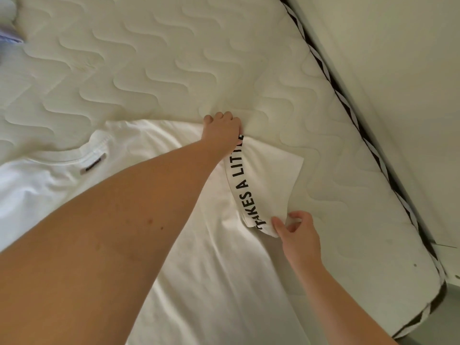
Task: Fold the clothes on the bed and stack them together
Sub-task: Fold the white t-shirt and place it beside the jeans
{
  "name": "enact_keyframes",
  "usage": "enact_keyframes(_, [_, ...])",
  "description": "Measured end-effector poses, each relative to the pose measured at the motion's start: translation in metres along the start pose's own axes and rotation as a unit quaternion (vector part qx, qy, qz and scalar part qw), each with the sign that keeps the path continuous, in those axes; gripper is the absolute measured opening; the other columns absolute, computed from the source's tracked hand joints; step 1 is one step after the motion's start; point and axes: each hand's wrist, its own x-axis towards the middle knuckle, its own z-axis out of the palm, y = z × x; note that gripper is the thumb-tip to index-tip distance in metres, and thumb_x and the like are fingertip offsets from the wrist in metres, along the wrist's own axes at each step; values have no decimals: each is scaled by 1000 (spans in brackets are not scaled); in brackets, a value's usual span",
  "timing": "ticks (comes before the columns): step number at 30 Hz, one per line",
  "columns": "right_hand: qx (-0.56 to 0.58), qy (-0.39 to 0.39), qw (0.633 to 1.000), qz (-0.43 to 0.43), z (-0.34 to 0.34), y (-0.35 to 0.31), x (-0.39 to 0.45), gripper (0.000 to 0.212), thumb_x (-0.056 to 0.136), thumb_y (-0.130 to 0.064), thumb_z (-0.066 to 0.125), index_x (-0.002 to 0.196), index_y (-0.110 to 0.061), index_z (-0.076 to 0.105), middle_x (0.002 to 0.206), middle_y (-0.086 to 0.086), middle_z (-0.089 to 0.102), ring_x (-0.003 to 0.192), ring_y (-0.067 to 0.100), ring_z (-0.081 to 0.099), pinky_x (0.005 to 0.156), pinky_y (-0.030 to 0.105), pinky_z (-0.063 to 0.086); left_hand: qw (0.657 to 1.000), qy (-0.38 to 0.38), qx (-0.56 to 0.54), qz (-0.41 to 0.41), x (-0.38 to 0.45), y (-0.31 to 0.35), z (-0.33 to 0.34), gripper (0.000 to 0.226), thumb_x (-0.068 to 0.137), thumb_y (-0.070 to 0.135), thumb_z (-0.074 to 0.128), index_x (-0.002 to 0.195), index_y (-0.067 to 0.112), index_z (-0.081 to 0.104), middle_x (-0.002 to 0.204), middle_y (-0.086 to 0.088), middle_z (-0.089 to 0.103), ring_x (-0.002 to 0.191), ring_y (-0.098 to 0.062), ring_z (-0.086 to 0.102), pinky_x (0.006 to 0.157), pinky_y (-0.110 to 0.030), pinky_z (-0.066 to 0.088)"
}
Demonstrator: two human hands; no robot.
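- We are folding a white T-shirt (204,257) that lies flat on the bed (149,58), with its neck hole (82,155) over on our left
- Our left hand (222,128) reaches far across and its grip is closed on the top of the sleeve (268,180), up by the shoulder
- Our right hand (296,232) pinches the bottom corner of the same sleeve between thumb and fingers
- We think we hold the sleeve at both ends so it stays straight and does not bunch up when it gets turned in over the shirt
- The sleeve edge is flipped up a bit, so we can read black letters (246,190) along it
- The rest of the shirt is spread out smooth, which should make a neat fold easy; we judge the folding has only just started
- The bed has a pale cover with wavy stitched lines, and nothing else sits near the shirt
- A black and white striped band (348,103) runs along the far edge of the mattress
- Past that edge is a plain pale wall (398,58)
- In the top left corner we can see a little bit of purple cloth (10,37), maybe more clothes, but it is too small to tell
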Motion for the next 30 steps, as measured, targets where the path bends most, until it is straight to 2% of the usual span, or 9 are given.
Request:
enact_keyframes(3, [-33, 67, 997, -37, 4, -4, -10, 41, 90, -35, 65, 122, -17, 48, 96, 2, 55, 89, 23, 58, 76, 35, 44, 999, 19, -44, 0, -10, 1, 0, 35, 96, 41, 55, 125, 22, 54, 129, -1, 49, 126, -24, 43, 111, -41, 21])
enact_keyframes(6, [-58, 127, 980, -144, 10, -16, -24, 34, 91, -23, 63, 122, -13, 52, 98, 0, 53, 95, 25, 55, 88, 43, 44, 992, 47, -112, 31, -35, -3, -8, 48, 97, 38, 52, 143, 24, 42, 146, 2, 42, 141, -19, 30, 120, -42, 4])
enact_keyframes(8, [-67, 123, 967, -211, 19, -28, -33, 30, 90, -17, 63, 119, -13, 56, 100, -2, 54, 97, 23, 54, 90, 41, 42, 988, 80, -122, 42, -59, -18, -13, 48, 99, 29, 50, 146, 21, 41, 148, 1, 43, 142, -18, 32, 120, -38, 8])
enact_keyframes(13, [-77, 38, 943, -320, 62, -59, -61, 29, 90, -9, 62, 118, -12, 62, 111, 0, 62, 108, 22, 54, 96, 33, 38, 974, 148, -172, -14, -140, -92, -23, 38, 97, 7, 51, 134, 13, 56, 132, -5, 58, 129, -22, 49, 111, -35, 30])
enact_keyframes(16, [-106, -51, 919, -376, 96, -83, -79, 33, 92, -9, 59, 125, -13, 60, 121, 2, 62, 119, 21, 51, 102, 28, 33, 965, 201, -153, -76, -199, -150, -27, 39, 93, 1, 52, 130, 11, 60, 126, -5, 63, 123, -23, 54, 106, -32, 35])
enact_keyframes(19, [-146, -143, 889, -410, 131, -109, -98, 39, 97, -16, 53, 137, -18, 53, 134, -2, 56, 129, 17, 44, 109, 29, 30, 952, 232, -120, -161, -262, -208, -29, 42, 91, 4, 55, 132, 14, 57, 128, -5, 61, 122, -25, 53, 105, -39, 38])
enact_keyframes(25, [-207, -227, 818, -486, 196, -173, -133, 47, 100, -21, 48, 147, -20, 41, 146, -2, 47, 137, 16, 36, 114, 29, 25, 906, 192, -47, -373, -350, -309, -24, 50, 97, 22, 52, 146, 19, 41, 143, -9, 47, 136, -30, 38, 117, -48, 20])
enact_keyframes(28, [-219, -239, 793, -516, 227, -209, -145, 48, 101, -21, 48, 148, -20, 39, 148, 0, 46, 138, 19, 35, 115, 33, 25, 896, 124, -28, -426, -369, -346, -23, 59, 98, 36, 51, 152, 20, 31, 150, -9, 41, 143, -29, 29, 120, -49, 8])
enact_keyframes(30, [-231, -233, 768, -550, 247, -229, -152, 48, 101, -19, 48, 148, -18, 40, 147, 2, 47, 138, 21, 37, 114, 36, 26, 895, 71, -13, -440, -377, -365, -24, 59, 97, 45, 52, 149, 22, 36, 149, -8, 42, 142, -30, 30, 120, -53, 4])
